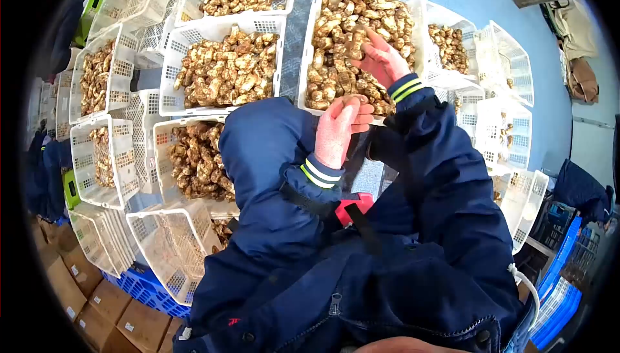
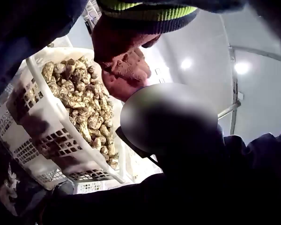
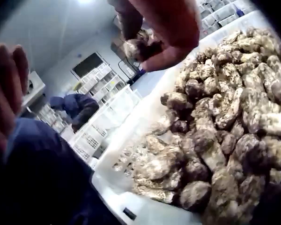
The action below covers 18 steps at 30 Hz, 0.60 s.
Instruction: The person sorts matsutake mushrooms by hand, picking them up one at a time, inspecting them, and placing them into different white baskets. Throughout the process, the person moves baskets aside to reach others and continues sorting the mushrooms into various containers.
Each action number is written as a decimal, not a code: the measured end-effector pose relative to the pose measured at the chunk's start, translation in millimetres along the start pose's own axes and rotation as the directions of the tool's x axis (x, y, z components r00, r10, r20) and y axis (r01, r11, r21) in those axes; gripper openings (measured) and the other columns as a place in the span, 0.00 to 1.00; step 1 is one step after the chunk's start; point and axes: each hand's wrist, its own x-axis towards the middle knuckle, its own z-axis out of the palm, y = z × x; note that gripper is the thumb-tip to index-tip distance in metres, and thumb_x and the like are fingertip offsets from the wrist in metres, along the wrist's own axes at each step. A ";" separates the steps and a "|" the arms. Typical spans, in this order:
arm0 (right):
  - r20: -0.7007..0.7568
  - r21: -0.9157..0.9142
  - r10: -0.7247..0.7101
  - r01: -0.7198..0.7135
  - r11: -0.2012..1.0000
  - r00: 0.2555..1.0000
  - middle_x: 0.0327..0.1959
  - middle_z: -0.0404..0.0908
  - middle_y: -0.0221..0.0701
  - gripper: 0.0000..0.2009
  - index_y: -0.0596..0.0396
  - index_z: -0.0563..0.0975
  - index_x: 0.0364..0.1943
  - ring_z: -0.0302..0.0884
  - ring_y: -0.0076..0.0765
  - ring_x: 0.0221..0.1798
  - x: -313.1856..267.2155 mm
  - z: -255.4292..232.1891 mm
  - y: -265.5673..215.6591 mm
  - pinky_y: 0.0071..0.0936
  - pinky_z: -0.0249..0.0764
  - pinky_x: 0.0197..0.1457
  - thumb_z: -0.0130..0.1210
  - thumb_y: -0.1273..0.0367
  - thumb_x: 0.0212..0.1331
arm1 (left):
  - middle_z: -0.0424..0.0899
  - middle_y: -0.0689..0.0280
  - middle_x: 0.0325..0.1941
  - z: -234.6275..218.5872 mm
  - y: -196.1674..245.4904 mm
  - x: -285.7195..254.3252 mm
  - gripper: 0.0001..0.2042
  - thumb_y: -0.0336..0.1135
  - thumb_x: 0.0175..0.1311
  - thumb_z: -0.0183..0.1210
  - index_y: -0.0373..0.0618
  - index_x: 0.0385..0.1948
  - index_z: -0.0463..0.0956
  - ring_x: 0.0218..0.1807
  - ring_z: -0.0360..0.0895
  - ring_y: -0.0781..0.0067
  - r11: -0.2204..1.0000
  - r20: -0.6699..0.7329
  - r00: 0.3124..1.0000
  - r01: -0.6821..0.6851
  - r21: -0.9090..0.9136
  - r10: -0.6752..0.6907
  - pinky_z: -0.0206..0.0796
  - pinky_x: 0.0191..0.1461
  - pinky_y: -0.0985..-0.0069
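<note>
My right hand (image 1: 384,59) pinches a brown-and-white mushroom (image 1: 357,41) between thumb and fingers, above the far half of a white plastic crate (image 1: 307,49) heaped with similar mushrooms (image 1: 361,10). In the right wrist view the held mushroom (image 3: 135,49) shows at the fingertips, beside the crate. My left hand (image 1: 339,127) is over the crate's near edge, palm turned up and fingers loosely bent, with nothing seen in it. The left wrist view shows this left hand (image 2: 124,70) from below, near the mushroom heap (image 2: 86,101).
More mushroom-filled crates (image 1: 166,62) stand at left, and others (image 1: 516,62) at right. Nested crates (image 1: 97,240) are at lower left, near cardboard boxes (image 1: 142,327). Another person (image 3: 75,108) in dark clothing bends over crates in the background.
</note>
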 end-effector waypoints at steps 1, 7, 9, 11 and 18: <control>-0.069 0.021 -0.057 0.058 0.998 0.996 0.25 0.68 0.17 0.34 0.51 0.53 0.60 0.67 0.29 0.49 -11.1 24.9 -3.9 0.42 0.55 0.58 0.55 0.67 0.46 | 0.77 0.61 0.35 2.4 0.7 -1.7 0.14 0.40 0.62 0.46 0.39 0.42 0.68 0.34 0.76 0.74 1.000 -0.011 1.000 0.012 0.023 -0.012 0.68 0.38 0.79; -0.064 -0.050 -0.190 0.187 0.981 0.980 0.30 0.72 0.23 0.37 0.50 0.50 0.61 0.66 0.36 0.52 -29.6 83.1 -13.0 0.41 0.57 0.58 0.57 0.69 0.45 | 0.77 0.58 0.37 -5.8 -9.2 1.4 0.14 0.39 0.61 0.47 0.40 0.43 0.67 0.34 0.77 0.71 1.000 0.022 1.000 0.006 0.015 -0.006 0.69 0.37 0.78; -0.128 -0.209 -0.192 0.163 0.964 0.973 0.40 0.73 0.33 0.38 0.54 0.50 0.60 0.68 0.36 0.50 -32.4 92.0 -18.2 0.36 0.62 0.55 0.59 0.68 0.44 | 0.77 0.58 0.37 -8.0 -8.1 1.4 0.13 0.39 0.61 0.47 0.41 0.43 0.67 0.34 0.77 0.71 1.000 0.020 1.000 -0.005 0.022 0.004 0.69 0.37 0.78; -0.077 -0.282 -0.207 0.178 0.943 0.975 0.47 0.69 0.38 0.38 0.59 0.53 0.58 0.69 0.35 0.49 -37.4 99.1 -22.4 0.31 0.66 0.52 0.62 0.67 0.42 | 0.77 0.58 0.37 -7.9 -8.1 2.1 0.12 0.38 0.62 0.46 0.41 0.41 0.67 0.35 0.77 0.71 0.999 -0.015 1.000 -0.001 0.054 0.001 0.69 0.37 0.77; -0.032 -0.532 -0.256 0.200 0.823 0.966 0.51 0.66 0.30 0.32 0.59 0.61 0.56 0.68 0.24 0.45 -49.3 111.5 -25.0 0.20 0.65 0.48 0.60 0.73 0.42 | 0.77 0.58 0.37 -4.7 -6.4 0.3 0.11 0.38 0.61 0.46 0.42 0.41 0.67 0.35 0.77 0.71 0.997 -0.045 0.999 0.015 0.069 -0.012 0.70 0.38 0.77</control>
